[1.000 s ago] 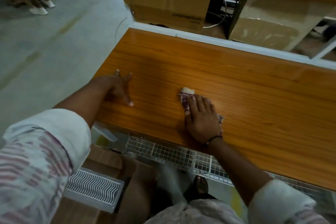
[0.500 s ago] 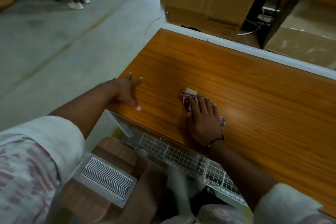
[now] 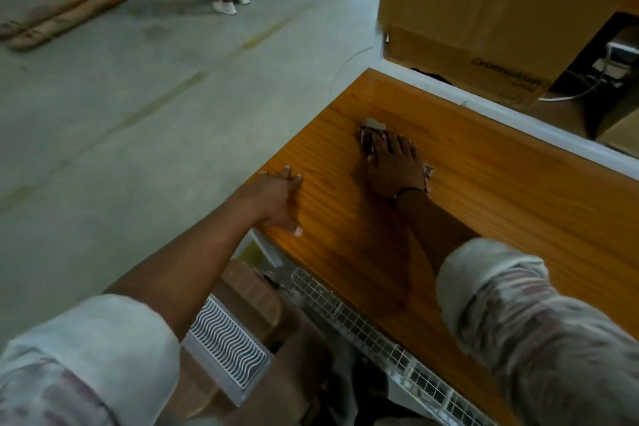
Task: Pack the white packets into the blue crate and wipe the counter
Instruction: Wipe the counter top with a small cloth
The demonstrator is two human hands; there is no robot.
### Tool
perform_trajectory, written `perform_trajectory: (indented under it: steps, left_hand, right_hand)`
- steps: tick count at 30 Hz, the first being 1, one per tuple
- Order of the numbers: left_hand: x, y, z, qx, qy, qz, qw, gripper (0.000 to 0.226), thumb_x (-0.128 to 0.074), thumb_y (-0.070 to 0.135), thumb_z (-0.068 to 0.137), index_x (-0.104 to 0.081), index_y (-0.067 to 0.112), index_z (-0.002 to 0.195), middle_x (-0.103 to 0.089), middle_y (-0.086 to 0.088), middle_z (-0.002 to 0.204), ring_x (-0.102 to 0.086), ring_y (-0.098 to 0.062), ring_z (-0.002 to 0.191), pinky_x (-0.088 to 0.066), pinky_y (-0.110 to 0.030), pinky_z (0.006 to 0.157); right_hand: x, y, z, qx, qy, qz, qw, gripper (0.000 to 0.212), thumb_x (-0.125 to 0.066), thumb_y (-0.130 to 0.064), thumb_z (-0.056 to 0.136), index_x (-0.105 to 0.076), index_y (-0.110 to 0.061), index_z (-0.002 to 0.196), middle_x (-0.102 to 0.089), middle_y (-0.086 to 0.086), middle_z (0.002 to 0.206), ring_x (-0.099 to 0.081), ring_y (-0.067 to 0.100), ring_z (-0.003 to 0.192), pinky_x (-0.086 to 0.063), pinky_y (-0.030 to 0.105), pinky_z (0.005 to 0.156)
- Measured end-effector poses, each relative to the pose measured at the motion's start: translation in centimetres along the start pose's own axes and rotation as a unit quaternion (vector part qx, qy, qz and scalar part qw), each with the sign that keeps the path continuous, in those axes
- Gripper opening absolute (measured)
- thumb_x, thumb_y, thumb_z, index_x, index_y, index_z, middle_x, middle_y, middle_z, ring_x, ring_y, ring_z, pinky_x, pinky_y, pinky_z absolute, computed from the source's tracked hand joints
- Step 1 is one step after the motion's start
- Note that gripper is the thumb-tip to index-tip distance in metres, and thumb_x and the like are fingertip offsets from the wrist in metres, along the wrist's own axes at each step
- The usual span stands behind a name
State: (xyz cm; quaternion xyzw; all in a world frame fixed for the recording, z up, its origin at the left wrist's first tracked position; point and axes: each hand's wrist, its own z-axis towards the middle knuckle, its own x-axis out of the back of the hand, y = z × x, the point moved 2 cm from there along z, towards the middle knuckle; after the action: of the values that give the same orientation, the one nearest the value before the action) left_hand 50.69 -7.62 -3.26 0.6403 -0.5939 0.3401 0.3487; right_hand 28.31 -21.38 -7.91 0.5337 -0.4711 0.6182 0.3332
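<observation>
The big orange wood-grain tabletop (image 3: 518, 218) is getting its wipe right now. Compared with a second ago, the right hand (image 3: 394, 169) has been pushing the cloth away from the near edge. It's now working up near the far-left corner, close to the white trim, while the left hand (image 3: 276, 201) is staying planted at the near-left corner. My read: the wiping half of the job is well underway, with the long right stretch probably still waiting. No white packets or blue crate are showing from here, so I can't say how the packing is going.

Texture-wise, the top is looking smooth and glossy, with straight grain lines. The cardboard box (image 3: 484, 10) behind it is looking matte, with printed lettering. The wire shelf (image 3: 363, 322) under the near edge is thin white mesh.

As for grip, the right hand is lying flat with straight fingers, pressing the cloth down rather than clutching it. The left is flat too, holding nothing. The cloth (image 3: 366, 137) is small, crumpled and reddish-patterned, with a pale corner peeking out past the fingertips.
</observation>
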Motion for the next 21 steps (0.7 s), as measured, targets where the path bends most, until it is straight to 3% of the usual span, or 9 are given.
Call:
perform_trajectory:
  steps: [6, 11, 21]
  left_hand:
    - [-0.7, -0.5, -0.9, 0.015, 0.034, -0.085, 0.996, 0.122, -0.085, 0.059, 0.067, -0.014, 0.027, 0.161, 0.002, 0.0, 0.169, -0.003, -0.035, 0.154, -0.024, -0.056, 0.12]
    - [-2.6, -1.5, -2.6, 0.061, 0.09, -0.153, 0.982, 0.12, -0.079, 0.07, 0.065, -0.021, 0.025, 0.16, -0.005, -0.001, 0.169, -0.008, -0.035, 0.154, -0.027, -0.058, 0.118]
    - [-6.2, -1.6, -7.6, 0.172, 0.256, -0.244, 0.92, 0.074, -0.07, 0.052, 0.087, -0.045, 0.023, 0.15, -0.036, -0.007, 0.16, -0.028, -0.032, 0.149, -0.033, -0.055, 0.115]
  right_hand:
    - [-0.9, -4.8, 4.7, 0.086, -0.02, 0.008, 0.996, 0.055, -0.032, -0.038, 0.105, -0.025, -0.022, 0.158, -0.017, 0.01, 0.166, -0.012, 0.034, 0.152, -0.006, 0.051, 0.123]
    - [-2.2, -8.7, 5.9, 0.151, -0.029, 0.007, 0.988, 0.056, -0.035, -0.035, 0.105, -0.028, -0.018, 0.157, -0.021, 0.012, 0.165, -0.015, 0.036, 0.152, -0.009, 0.051, 0.123]
    - [-3.1, -12.0, 1.3, 0.219, -0.05, -0.015, 0.974, 0.06, -0.032, -0.043, 0.104, -0.021, -0.019, 0.159, -0.019, 0.012, 0.165, -0.014, 0.036, 0.152, -0.011, 0.052, 0.123]
